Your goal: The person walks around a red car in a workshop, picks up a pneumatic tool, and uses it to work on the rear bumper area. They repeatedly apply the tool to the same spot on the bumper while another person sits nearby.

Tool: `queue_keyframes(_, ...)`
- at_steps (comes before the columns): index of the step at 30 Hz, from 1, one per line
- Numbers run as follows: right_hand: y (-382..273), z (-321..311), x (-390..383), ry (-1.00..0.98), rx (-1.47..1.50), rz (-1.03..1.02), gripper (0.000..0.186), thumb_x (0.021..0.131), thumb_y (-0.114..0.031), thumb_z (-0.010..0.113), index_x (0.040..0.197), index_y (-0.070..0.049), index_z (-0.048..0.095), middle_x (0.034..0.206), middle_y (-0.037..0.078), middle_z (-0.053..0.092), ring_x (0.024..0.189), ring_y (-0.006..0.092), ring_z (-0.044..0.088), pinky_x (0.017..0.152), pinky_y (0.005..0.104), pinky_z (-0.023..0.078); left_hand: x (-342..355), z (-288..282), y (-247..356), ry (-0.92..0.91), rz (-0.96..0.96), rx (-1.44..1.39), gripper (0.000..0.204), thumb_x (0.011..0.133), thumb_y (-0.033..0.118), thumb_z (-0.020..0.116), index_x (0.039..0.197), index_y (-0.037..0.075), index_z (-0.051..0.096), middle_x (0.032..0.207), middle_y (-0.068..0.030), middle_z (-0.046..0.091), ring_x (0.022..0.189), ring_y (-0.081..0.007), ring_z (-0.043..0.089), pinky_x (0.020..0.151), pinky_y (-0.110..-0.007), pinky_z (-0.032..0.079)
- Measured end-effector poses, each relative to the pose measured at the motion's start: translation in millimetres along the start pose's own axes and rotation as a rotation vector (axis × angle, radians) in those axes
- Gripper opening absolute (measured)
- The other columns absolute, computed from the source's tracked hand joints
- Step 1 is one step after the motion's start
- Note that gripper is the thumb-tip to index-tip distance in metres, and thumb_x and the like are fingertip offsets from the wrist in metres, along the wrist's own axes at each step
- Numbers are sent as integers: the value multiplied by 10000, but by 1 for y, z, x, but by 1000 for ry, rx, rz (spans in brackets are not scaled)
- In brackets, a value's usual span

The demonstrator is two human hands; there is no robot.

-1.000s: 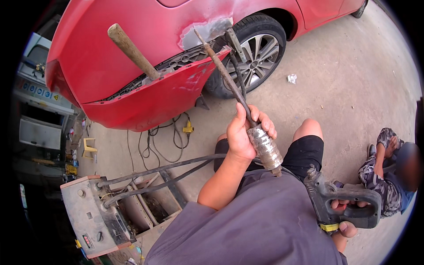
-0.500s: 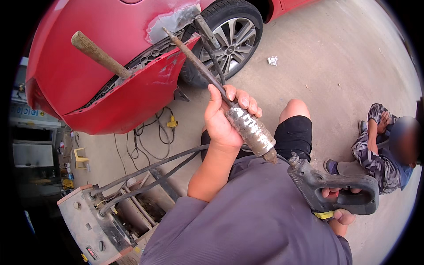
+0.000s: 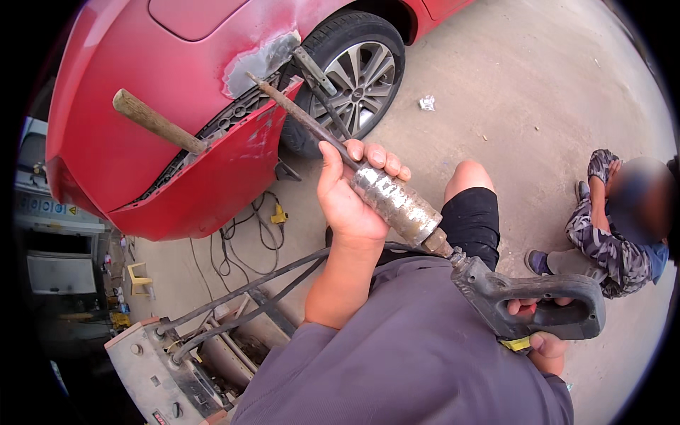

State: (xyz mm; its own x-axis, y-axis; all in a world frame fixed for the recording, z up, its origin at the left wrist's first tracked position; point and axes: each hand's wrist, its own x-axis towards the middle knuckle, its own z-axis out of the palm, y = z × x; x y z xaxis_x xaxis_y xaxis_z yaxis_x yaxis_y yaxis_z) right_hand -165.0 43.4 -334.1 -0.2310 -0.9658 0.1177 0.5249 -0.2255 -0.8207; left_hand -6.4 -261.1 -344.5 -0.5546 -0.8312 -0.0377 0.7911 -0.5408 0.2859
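1. Closed since half a second ago: the gap between the steel slide hammer (image 3: 397, 205) and the black pistol-grip gun (image 3: 506, 287). Now end to nose, right of centre; cannot tell whether joined.
2. Slide hammer slanting through mid-frame: held in the left hand (image 3: 350, 202), fingers curled behind rod and cylinder, thumb up along the near side.
3. Gun at lower right: wrapped by the right hand (image 3: 549, 347), fingers inside the looped grip at a red trigger (image 3: 528, 309).
4. By judgement, fitting the hammer's rear end to the gun's nose; next, calling for both axes in line and both grips firm.
5. In materials: a ribbed, scuffed silvery cylinder, a dark worn rod with a narrow tip, dusty moulded plastic.
6. Toward upper left: a glossy red car (image 3: 106, 106) with a ragged dull-grey patch (image 3: 258, 67), a jutting panel (image 3: 212, 180) and a rough wooden handle (image 3: 156, 122).
7. At lower left: a boxy, grimy machine (image 3: 152, 375) with thick rubbery cables (image 3: 241, 287). At right edge: a seated person (image 3: 616, 258), camouflage sleeves.
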Motion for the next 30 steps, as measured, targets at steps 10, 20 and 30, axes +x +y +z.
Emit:
queue_keyframes(10,0,16,-8,222,42,-8,671,729,-115,789,1280,-288,449,1117,73,537,1013,274,537,965,471,424,-6,3,4,-25,-33,-32,436,1021,537,413,887,129,491,796,-72,542,761,-271,533,740,-452,454)
queue_keyframes(20,-4,34,1,373,-33,-53,661,625,-112,740,1233,-188,492,1005,65,498,924,230,532,792,321,478,-4,5,5,-17,-38,-64,468,1015,567,410,857,132,482,777,-98,574,750,-284,593,718,-449,500)
queue_keyframes(30,12,27,7,378,-105,-255,692,606,-148,771,1256,-161,533,1208,78,536,1048,230,519,917,372,459,-3,0,10,-34,-47,-37,505,992,603,423,871,120,509,774,-98,565,761,-289,574,727,-444,485)
